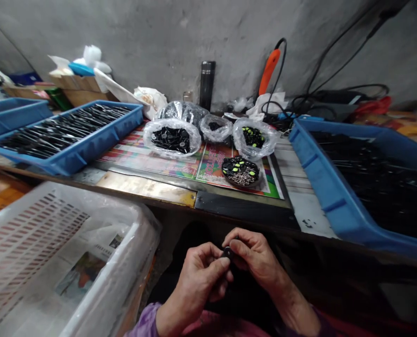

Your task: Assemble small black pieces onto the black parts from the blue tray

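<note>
Both hands meet in front of the bench edge, low in the head view. My left hand (pixel 203 276) is closed, thumb and fingers pinching a small black part (pixel 227 252). From the other side, my right hand (pixel 256 255) has its thumb and forefinger closed at the same part. Beyond them on the bench is a round dish (pixel 243 184) with black and yellow-green pieces and small metal pieces. Behind it stand open plastic bags of black parts (pixel 171 140) and of black and yellow-green parts (pixel 253 136).
A blue tray of black parts with metal rods (pixel 85 161) stands left, another blue tray (pixel 335 196) right. A white basket (pixel 113 267) lined with plastic and newspaper is at lower left. A dark flask (pixel 207 86) and an orange-handled tool (pixel 269 71) are by the wall.
</note>
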The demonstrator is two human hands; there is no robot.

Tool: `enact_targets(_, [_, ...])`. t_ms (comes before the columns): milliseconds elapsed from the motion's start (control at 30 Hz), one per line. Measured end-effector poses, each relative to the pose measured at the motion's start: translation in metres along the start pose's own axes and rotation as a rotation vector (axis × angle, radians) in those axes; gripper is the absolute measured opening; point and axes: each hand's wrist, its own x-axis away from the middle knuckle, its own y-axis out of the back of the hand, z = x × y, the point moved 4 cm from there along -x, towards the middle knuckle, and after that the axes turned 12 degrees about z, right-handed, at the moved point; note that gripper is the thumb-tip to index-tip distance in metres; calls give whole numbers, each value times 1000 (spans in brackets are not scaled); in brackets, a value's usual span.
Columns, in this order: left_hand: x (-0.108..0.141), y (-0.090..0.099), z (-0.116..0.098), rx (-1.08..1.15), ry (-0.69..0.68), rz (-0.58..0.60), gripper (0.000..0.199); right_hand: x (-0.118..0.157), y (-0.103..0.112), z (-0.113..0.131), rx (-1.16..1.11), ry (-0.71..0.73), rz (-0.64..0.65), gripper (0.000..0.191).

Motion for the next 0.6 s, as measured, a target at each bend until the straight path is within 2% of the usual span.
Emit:
enact_targets(100, [0,-1,3,34,3,-7,56,-1,-2,-5,-24,23,-70,55])
enact_targets(233, [-2,-1,5,52,-9,-53,60,2,-3,-3,137,85,-196,49])
enact_targets(433, [-3,2,3,6,-3,-94,64,2,-2,1,109,-65,-45,44])
enact_targets(600, [-3,5,6,-22,-3,-120,66,4,-2,6,260,-80,-81,23])
